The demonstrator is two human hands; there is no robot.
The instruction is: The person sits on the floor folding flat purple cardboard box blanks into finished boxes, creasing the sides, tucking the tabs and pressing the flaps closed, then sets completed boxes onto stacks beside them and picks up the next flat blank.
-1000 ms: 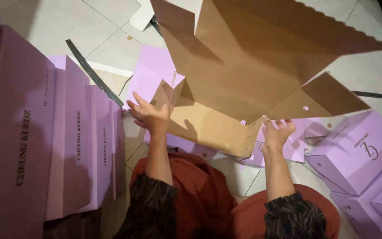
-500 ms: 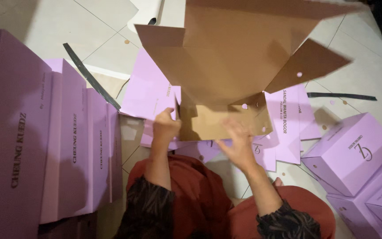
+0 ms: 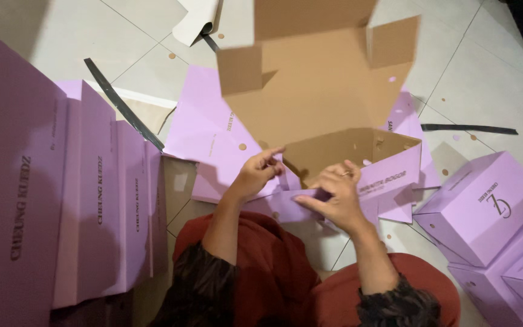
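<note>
A half-folded cardboard box (image 3: pixel 316 91), brown inside and lilac outside, stands open in front of me on the tiled floor. My left hand (image 3: pixel 255 174) pinches the box's near left corner, fingers pressed on the brown wall. My right hand (image 3: pixel 333 195) grips the lilac front flap (image 3: pixel 388 175) at the box's near edge, thumb under it and fingers curled over. Flat lilac box blanks (image 3: pixel 207 133) lie beneath the box.
A stack of flat lilac blanks (image 3: pixel 62 194) stands at my left. Finished lilac boxes (image 3: pixel 485 203) sit at the right. Dark strips (image 3: pixel 122 106) and a white sheet (image 3: pixel 198 21) lie on the tiles. My knees in red cloth (image 3: pixel 273 272) are below.
The box has swung upright and turned so its open inside faces me. Both hands have drawn closer together at the near edge, the right one now folding the front flap.
</note>
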